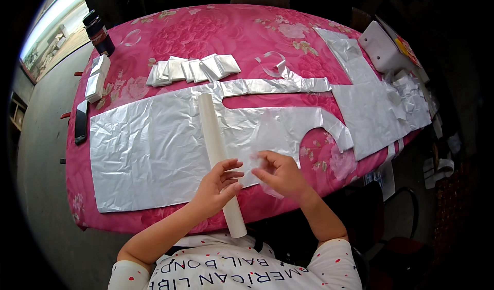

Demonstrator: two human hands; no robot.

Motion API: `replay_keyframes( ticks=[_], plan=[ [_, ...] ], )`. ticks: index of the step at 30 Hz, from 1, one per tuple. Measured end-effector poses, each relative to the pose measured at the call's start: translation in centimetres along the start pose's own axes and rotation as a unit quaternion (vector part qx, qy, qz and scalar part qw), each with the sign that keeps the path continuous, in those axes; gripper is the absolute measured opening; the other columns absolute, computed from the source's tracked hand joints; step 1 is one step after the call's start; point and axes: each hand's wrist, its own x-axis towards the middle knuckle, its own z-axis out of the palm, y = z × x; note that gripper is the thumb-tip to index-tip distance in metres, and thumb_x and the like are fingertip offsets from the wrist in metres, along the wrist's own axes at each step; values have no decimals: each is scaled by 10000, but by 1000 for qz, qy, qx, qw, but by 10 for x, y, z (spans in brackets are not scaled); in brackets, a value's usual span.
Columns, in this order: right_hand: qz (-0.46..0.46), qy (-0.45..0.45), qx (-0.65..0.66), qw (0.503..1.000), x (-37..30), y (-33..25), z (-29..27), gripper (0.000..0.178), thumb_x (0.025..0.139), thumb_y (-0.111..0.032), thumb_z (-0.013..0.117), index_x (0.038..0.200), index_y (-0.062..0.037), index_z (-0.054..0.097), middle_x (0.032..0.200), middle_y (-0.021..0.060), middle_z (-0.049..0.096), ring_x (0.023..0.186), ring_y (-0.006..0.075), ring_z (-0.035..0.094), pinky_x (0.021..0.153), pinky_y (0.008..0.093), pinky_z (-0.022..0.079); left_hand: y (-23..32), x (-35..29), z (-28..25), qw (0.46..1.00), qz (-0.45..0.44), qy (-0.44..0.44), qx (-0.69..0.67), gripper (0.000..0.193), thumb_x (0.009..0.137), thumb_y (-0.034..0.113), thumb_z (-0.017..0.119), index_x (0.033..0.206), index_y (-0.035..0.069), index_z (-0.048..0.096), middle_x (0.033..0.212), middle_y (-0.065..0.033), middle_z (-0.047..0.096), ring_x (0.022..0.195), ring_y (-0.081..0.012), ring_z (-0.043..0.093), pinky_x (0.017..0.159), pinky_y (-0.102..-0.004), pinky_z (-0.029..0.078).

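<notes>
A shiny silvery-white plastic sheet (139, 146) lies spread on the table, with two long strap-like arms reaching right around a cut-out. Across it, pointing toward me, rests a long white tube or roll (212, 128), its near end past the table edge. My left hand (220, 186) is over the lower part of this tube, fingers curled but apart, holding nothing that I can see. To its right, my right hand (283, 176) is closed on a wisp of clear plastic film (270, 191), which is blurred.
Several folded silvery packets (193, 69) line up behind the sheet. Further left are stacked white packets (96, 79), a dark phone (81, 121) and a dark bottle (99, 34). More flat plastic sheets (368, 117), crumpled plastic (409, 99) and a white container (380, 48) occupy the right side.
</notes>
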Motion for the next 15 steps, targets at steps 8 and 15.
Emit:
replay_keyframes(
  ticks=[8,15],
  plan=[
    [-249,5,-177,952,-50,-5,98,459,717,-270,728,1060,-20,553,924,122,565,806,275,559,688,344,466,0,-39,-130,957,-263,8,-122,144,835,113,592,928,5,610,870,-153,656,778,-214,649,687,-316,518],
    [125,17,-278,952,-75,-2,99,566,678,-437,708,959,19,526,793,181,603,729,326,612,634,404,486,-3,-103,-242,929,-329,165,-35,155,846,106,560,883,-39,602,867,-139,659,765,-187,648,710,-293,518]
  ],
)
